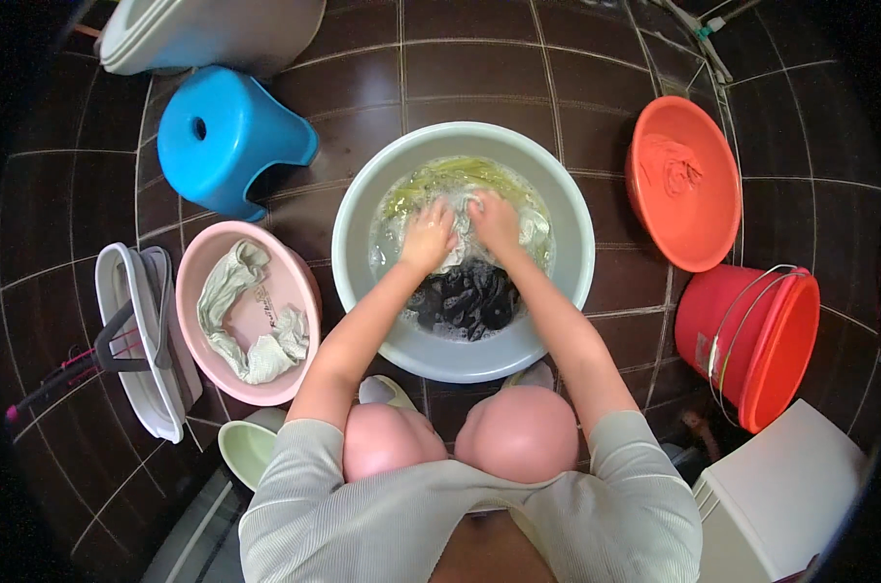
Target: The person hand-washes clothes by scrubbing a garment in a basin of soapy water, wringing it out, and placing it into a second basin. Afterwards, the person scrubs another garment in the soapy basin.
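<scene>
A pale grey-blue basin (576, 243) of soapy water stands on the floor in front of my knees. Both arms reach down into it. My left hand (431, 235) is closed on a wet whitish cloth (456, 255) near the middle of the water. Close by on the right, my right hand (494, 219) grips the same cloth, its fingertips partly hidden by fabric and suds. A yellow-green cloth (469, 173) lies in the water beyond my hands. Nearer to me, a bunched black cloth (465, 299) sticks up out of the suds.
On the left are a blue stool (199, 160), a pink basin (190, 330) with a twisted pale cloth (228, 282), white folded tubs (134, 374) and a light green container (244, 455). To the right stand an orange basin (698, 233) with orange cloth, a red bucket (712, 316) and a white box-like thing (785, 486).
</scene>
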`<move>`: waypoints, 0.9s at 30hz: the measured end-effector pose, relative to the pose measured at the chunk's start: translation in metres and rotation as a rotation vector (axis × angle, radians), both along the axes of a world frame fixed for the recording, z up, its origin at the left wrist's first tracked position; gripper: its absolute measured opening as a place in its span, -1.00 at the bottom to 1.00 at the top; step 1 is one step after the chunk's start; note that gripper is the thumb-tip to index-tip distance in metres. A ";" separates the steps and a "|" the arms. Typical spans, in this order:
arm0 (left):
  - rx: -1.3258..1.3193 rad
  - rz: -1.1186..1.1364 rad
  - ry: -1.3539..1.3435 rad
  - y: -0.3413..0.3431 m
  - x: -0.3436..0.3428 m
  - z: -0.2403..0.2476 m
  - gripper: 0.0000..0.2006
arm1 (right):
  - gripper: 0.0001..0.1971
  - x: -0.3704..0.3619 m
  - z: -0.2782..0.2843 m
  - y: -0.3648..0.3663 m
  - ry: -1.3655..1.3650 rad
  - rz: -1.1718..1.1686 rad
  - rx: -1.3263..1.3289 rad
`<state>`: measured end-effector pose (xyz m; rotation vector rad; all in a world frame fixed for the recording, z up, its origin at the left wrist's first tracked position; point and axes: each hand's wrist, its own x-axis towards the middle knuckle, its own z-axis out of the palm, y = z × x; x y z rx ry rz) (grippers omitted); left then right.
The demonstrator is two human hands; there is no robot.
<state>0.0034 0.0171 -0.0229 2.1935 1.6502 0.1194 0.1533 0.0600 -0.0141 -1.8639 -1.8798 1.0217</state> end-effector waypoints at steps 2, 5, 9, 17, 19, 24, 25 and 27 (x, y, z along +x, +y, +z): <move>0.106 0.089 -0.181 0.005 0.005 0.025 -0.66 | -0.67 0.029 -0.015 0.007 0.098 -0.113 0.035; 0.002 0.480 -0.323 0.011 -0.021 0.048 -0.72 | -0.66 0.037 0.019 0.008 0.243 -0.230 0.168; -0.336 0.801 -0.796 0.017 -0.039 0.058 -0.67 | -0.69 0.039 0.076 0.002 0.501 -0.286 0.212; -0.942 0.788 -1.557 0.005 0.006 0.132 -0.71 | -0.76 -0.004 0.122 -0.073 0.706 0.165 0.069; -0.712 0.886 -1.338 -0.006 -0.011 0.106 -0.71 | -0.75 -0.015 0.126 -0.080 0.682 0.286 0.104; -0.822 0.967 -1.724 -0.003 -0.004 0.151 -0.68 | -0.59 0.034 0.101 -0.069 0.876 -0.016 0.112; -0.813 0.878 -1.781 0.001 -0.001 0.162 -0.69 | -0.52 0.044 0.092 -0.063 0.786 -0.003 0.130; -0.750 0.747 -1.839 0.002 -0.009 0.198 -0.72 | -0.31 0.048 0.093 -0.054 0.525 0.138 0.065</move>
